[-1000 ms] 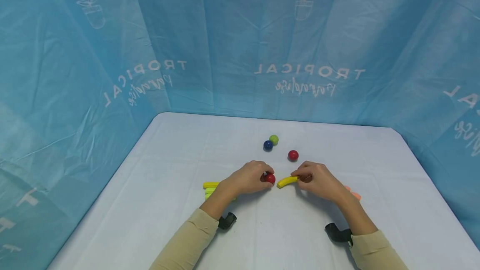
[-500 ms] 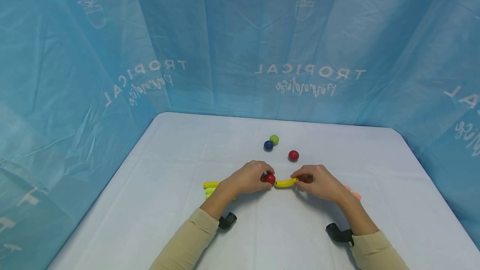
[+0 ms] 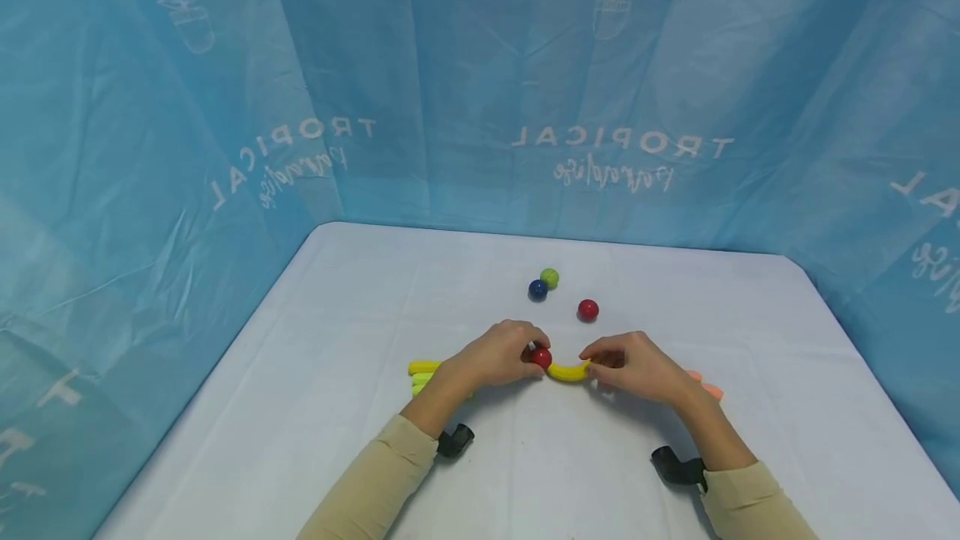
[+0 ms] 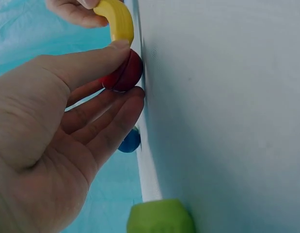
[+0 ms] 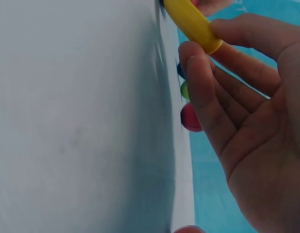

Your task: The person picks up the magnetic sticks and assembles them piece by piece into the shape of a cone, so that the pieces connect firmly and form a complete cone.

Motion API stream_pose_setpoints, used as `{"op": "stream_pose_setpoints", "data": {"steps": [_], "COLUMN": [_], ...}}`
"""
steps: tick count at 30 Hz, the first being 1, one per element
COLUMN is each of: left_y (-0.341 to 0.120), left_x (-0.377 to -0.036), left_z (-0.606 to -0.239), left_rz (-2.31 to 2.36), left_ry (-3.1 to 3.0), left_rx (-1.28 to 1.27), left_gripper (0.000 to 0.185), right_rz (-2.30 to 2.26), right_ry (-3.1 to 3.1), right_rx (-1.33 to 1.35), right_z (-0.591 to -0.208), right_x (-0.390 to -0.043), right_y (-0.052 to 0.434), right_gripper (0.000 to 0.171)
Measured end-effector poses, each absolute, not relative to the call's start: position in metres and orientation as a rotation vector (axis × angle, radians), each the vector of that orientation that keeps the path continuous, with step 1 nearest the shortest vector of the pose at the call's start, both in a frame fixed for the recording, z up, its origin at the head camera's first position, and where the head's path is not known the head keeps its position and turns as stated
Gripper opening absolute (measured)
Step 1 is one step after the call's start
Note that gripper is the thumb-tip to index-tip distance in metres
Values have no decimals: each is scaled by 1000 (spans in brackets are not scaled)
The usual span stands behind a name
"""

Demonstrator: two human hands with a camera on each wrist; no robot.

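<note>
Joining step in hand: the left hand (image 3: 491, 354) pinches the red ball (image 3: 541, 357) at mid-table, the right hand (image 3: 637, 365) pinches the curved yellow piece (image 3: 567, 371) — its end touching the ball — so the next move likely demands firm, aligned pressure.

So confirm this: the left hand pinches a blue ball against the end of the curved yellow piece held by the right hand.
Not quite: the ball pinched by the left hand is red, as the head view shows. The blue ball lies farther back beside the green one. The rest stands: the right hand holds the curved yellow piece.
</note>
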State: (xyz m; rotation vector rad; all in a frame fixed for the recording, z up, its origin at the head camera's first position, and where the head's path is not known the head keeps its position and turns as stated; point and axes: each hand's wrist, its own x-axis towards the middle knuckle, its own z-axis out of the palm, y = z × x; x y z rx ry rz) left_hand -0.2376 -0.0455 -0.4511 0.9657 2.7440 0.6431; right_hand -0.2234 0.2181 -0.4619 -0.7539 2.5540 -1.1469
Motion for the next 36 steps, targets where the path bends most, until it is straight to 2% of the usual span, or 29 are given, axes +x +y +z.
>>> {"op": "stream_pose_setpoints", "data": {"steps": [7, 36], "left_y": [-47, -44], "left_x": [-239, -237], "left_z": [-451, -448], "left_rz": [670, 660], "left_ry": [2748, 2758], "left_rx": [956, 884], "left_gripper": [37, 39], "right_rz": [-1203, -1019], "right_ry": [2450, 2521], "right_rx": [-722, -869], "right_z": [-464, -470], "right_x": [-223, -221], "right_y": [216, 212], "right_gripper": [17, 18]}}
